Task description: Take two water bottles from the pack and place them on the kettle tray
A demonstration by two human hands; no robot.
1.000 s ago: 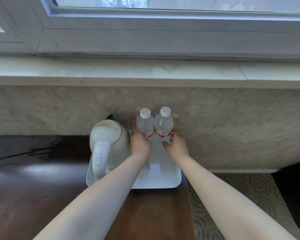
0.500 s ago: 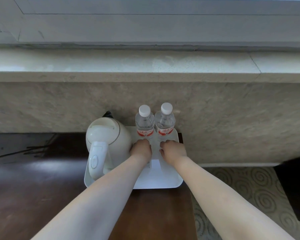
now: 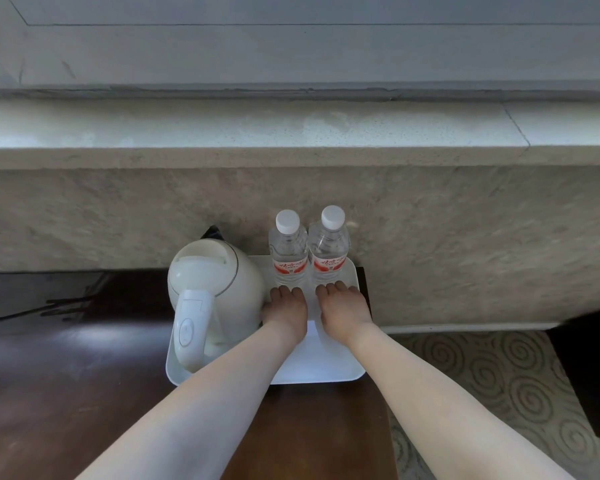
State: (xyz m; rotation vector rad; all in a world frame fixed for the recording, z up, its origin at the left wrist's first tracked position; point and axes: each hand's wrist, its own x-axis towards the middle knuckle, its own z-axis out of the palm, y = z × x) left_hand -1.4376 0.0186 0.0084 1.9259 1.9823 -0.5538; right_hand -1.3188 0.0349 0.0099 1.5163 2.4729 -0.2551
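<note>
Two clear water bottles with white caps and red labels stand upright side by side at the back of the white kettle tray [image 3: 326, 374], the left bottle [image 3: 287, 251] touching the right bottle [image 3: 329, 247]. My left hand [image 3: 286, 310] rests on the tray just in front of the left bottle's foot, fingers curled under, knuckles up. In the same pose, my right hand [image 3: 343, 310] sits before the right bottle. Neither hand wraps around a bottle; the fingertips are hidden. No pack is in view.
A white electric kettle [image 3: 215, 282] fills the tray's left half, handle toward me. The tray sits on a dark wooden table [image 3: 84, 393] against a stone wall under a window sill [image 3: 291, 129]. Cables [image 3: 59, 303] lie at left. Patterned carpet [image 3: 499, 375] and dark furniture [image 3: 593, 368] are at right.
Both hands have slid down from the bottles' middles to the tray in front of their feet and let go. The bottles stay upright on the tray.
</note>
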